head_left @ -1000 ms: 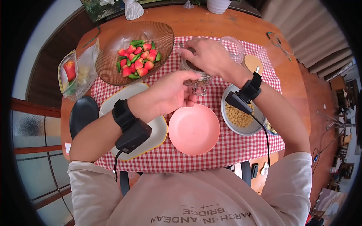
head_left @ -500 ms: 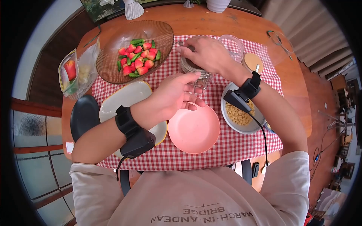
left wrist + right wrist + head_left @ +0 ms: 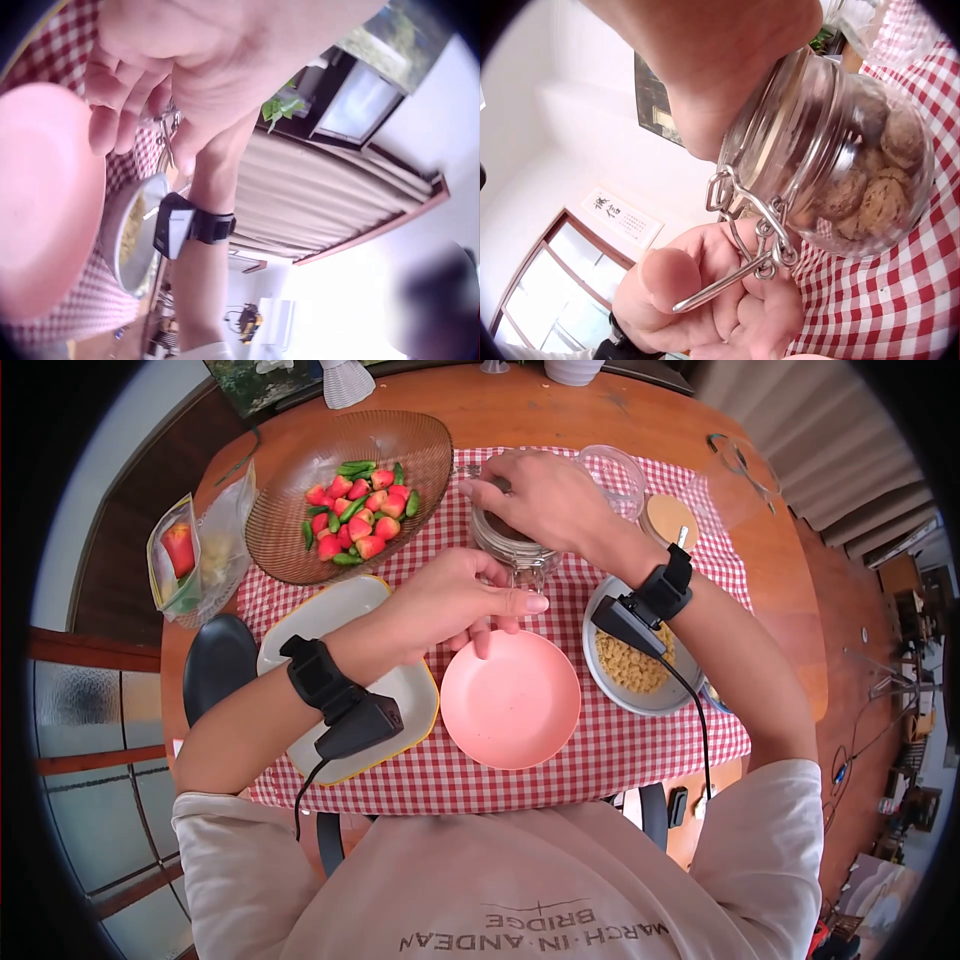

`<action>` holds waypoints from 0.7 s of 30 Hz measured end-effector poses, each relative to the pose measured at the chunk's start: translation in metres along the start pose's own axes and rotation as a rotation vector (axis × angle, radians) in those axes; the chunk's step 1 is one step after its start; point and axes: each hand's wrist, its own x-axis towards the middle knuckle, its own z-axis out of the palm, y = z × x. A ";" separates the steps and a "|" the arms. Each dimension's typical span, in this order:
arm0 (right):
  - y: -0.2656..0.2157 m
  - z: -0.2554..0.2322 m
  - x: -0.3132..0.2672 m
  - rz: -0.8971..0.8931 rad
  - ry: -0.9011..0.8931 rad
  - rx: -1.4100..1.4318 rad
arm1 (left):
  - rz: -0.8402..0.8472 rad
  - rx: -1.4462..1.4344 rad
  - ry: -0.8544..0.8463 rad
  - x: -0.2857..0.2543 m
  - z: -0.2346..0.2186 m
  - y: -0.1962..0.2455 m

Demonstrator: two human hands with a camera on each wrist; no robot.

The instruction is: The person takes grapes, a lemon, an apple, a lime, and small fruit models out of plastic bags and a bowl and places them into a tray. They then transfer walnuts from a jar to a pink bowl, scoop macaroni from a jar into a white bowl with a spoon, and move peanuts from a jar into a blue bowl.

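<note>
A glass jar stands on the checked cloth, with brown, wrinkled walnut-like pieces inside. My right hand lies across its top, thumb at the left side and fingers over the far rim, gripping it. On the near side the metal wire clasp hangs out from the jar. My left hand is beside the clasp, palm facing it, thumb extended and fingers loosely bent. The thumb is close to the lever's end; whether they touch I cannot tell.
Nearest me is a pink bowl, between a white yellow-rimmed dish and a bowl of yellow pieces. A large brown bowl holds red and green items. A round wooden lid lies at the right.
My left hand has moved slightly up and left, its thumb now reaching rightward and its fingers more bent than half a second ago. My right hand stays on the jar.
</note>
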 end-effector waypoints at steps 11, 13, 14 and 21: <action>-0.006 -0.003 0.000 0.040 0.000 -0.030 | 0.338 0.239 -0.098 0.027 -0.008 -0.009; -0.007 -0.003 -0.001 0.037 0.004 -0.030 | 0.219 0.364 -0.091 0.024 -0.006 -0.001; -0.007 -0.003 -0.001 0.032 0.008 -0.029 | 0.216 0.362 -0.089 0.023 -0.005 0.001; -0.003 0.007 -0.005 -0.055 0.132 -0.049 | 0.149 0.579 0.024 0.010 0.003 0.013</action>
